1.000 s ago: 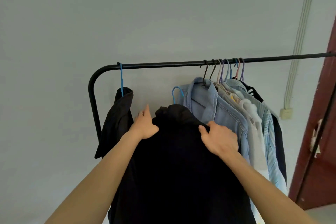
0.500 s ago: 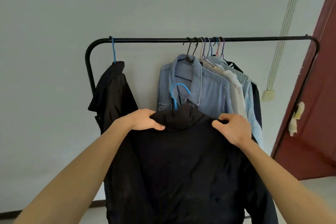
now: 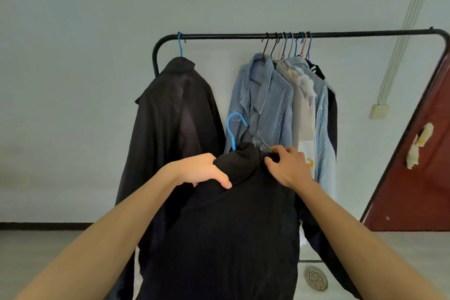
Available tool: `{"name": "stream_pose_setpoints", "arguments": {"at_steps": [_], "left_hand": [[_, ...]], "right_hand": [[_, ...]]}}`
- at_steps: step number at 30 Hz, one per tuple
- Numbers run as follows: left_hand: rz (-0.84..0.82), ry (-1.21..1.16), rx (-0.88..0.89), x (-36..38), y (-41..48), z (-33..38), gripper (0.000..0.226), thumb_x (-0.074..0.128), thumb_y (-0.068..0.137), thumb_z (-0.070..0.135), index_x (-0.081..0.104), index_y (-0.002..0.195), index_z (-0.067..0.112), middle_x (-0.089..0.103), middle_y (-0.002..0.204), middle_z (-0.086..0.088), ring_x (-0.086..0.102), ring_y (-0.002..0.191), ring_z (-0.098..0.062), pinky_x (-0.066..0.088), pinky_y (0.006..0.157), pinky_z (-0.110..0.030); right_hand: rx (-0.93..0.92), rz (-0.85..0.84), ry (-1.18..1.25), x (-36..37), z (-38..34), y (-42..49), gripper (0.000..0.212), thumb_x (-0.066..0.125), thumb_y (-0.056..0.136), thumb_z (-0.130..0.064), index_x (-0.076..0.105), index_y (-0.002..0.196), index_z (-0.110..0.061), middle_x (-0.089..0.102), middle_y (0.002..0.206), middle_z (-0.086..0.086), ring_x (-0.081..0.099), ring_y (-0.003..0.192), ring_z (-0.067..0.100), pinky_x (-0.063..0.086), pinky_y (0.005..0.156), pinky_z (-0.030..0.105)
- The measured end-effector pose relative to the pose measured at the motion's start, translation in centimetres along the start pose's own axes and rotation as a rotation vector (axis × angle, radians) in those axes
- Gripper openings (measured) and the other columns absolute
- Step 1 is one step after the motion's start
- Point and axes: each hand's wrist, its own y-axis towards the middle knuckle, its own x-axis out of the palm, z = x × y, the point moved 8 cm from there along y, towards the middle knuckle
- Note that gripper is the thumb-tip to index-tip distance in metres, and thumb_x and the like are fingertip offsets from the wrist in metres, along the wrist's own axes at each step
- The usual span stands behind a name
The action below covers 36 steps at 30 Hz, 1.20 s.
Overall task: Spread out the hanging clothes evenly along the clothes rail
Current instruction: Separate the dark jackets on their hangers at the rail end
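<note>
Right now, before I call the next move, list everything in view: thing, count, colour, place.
rail: one, black, along the wall.
coat: one, black, hung at the rail's left end.
coat hanger: one, blue, carrying that coat.
denim jacket: one, light blue, front of the bunch right of middle.
other clothes: several, pale, striped and dark, packed behind it.
held garment: one, black, off the rail, in front.
free hanger: one, blue, inside it, hook off the rail.
door: one, dark red, far right.
socket: one, cream, on the wall.
drain: one, grey, round, on the floor.
left hand: grips the garment's left shoulder.
right hand: pinches its right shoulder.
</note>
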Motion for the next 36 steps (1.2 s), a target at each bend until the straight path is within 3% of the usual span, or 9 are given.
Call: {"name": "stream_pose_setpoints", "arguments": {"at_steps": [6, 9, 15, 19, 22, 25, 29, 32, 36], "left_hand": [[-0.004, -0.253, -0.036, 0.9, -5.6, -3.1, 0.047, 0.061, 0.083, 0.061, 0.072, 0.104, 0.020, 0.077, 0.100, -0.005, 0.074, 0.091, -0.024, 0.061, 0.074, -0.035], [-0.041, -0.467, -0.094, 2.2, -7.4, -4.9, 0.040, 0.055, 0.090, 0.053, 0.061, 0.116, 0.022, 0.069, 0.118, -0.009, 0.071, 0.098, -0.030, 0.061, 0.076, -0.041], [0.088, -0.665, -0.091, 2.2, -8.4, -5.7, 0.051, 0.058, 0.094, 0.035, 0.048, 0.138, 0.009, 0.064, 0.112, -0.009, 0.067, 0.094, -0.027, 0.057, 0.065, -0.037], [0.176, -0.739, -0.071, 1.3, -7.9, -4.1, 0.051, 0.056, 0.096, 0.026, 0.044, 0.141, 0.006, 0.058, 0.130, -0.017, 0.064, 0.101, -0.031, 0.056, 0.069, -0.042], [0.240, -0.774, -0.085, 0.6, -7.7, -3.4, 0.052, 0.054, 0.097, 0.021, 0.038, 0.144, 0.005, 0.050, 0.138, -0.021, 0.057, 0.114, -0.038, 0.053, 0.070, -0.048], [0.244, -0.806, -0.092, 0.4, -7.6, -3.5, 0.051, 0.052, 0.099, 0.020, 0.036, 0.144, 0.004, 0.048, 0.139, -0.022, 0.054, 0.118, -0.040, 0.051, 0.064, -0.048], [0.226, -0.797, -0.067, -1.0, -7.8, -3.9, 0.057, 0.058, 0.096, 0.030, 0.038, 0.145, 0.007, 0.048, 0.139, -0.022, 0.058, 0.113, -0.040, 0.057, 0.057, -0.043], [0.227, -0.759, -0.013, -3.2, -7.7, -3.5, 0.068, 0.064, 0.090, 0.043, 0.042, 0.144, 0.010, 0.050, 0.139, -0.019, 0.062, 0.109, -0.039, 0.060, 0.059, -0.039], [0.281, -0.754, 0.063, -6.5, -6.9, -1.6, 0.070, 0.065, 0.086, 0.052, 0.043, 0.142, 0.016, 0.058, 0.120, -0.010, 0.063, 0.088, -0.029, 0.055, 0.060, -0.035]], "right_hand": [[0.080, -0.246, 0.248, 3.2, -6.4, -5.8, 0.030, 0.050, 0.085, -0.034, 0.063, 0.096, -0.010, 0.072, 0.090, 0.013, 0.070, 0.077, 0.028, 0.058, 0.065, 0.039], [0.143, -0.419, 0.581, 4.8, -9.3, -10.3, 0.022, 0.048, 0.089, -0.028, 0.062, 0.102, -0.018, 0.070, 0.100, 0.004, 0.074, 0.077, 0.016, 0.062, 0.060, 0.035], [0.144, -0.722, 0.795, 2.2, -11.2, -18.2, 0.052, 0.070, 0.081, -0.051, 0.067, 0.113, -0.010, 0.070, 0.113, 0.011, 0.073, 0.096, 0.030, 0.060, 0.073, 0.049], [0.060, -0.907, 0.581, 0.5, -13.8, -22.1, 0.065, 0.072, 0.067, -0.074, 0.066, 0.111, -0.026, 0.070, 0.113, 0.006, 0.073, 0.094, 0.028, 0.060, 0.067, 0.046], [0.023, -0.819, 0.344, 0.4, -15.6, -22.7, 0.052, 0.078, 0.066, -0.064, 0.064, 0.095, -0.024, 0.070, 0.102, 0.005, 0.076, 0.079, 0.022, 0.060, 0.058, 0.035], [-0.043, -0.606, 0.133, 1.0, -16.6, -21.8, 0.025, 0.067, 0.068, -0.032, 0.058, 0.072, -0.009, 0.072, 0.064, 0.007, 0.073, 0.058, 0.023, 0.054, 0.049, 0.023], [-0.160, -0.410, -0.026, 2.3, -18.0, -20.7, 0.021, 0.052, 0.067, -0.032, 0.048, 0.073, -0.012, 0.064, 0.048, 0.002, 0.061, 0.043, 0.016, 0.044, 0.046, 0.018], [-0.193, -0.261, 0.080, 1.3, -19.3, -19.3, 0.023, 0.052, 0.072, -0.030, 0.039, 0.058, -0.017, 0.051, 0.050, -0.001, 0.045, 0.046, 0.013, 0.032, 0.044, 0.021], [-0.137, -0.048, 0.351, -1.4, -20.0, -17.0, 0.024, 0.057, 0.075, -0.024, 0.036, 0.063, -0.021, 0.044, 0.058, -0.007, 0.040, 0.052, 0.011, 0.028, 0.050, 0.025]]}}
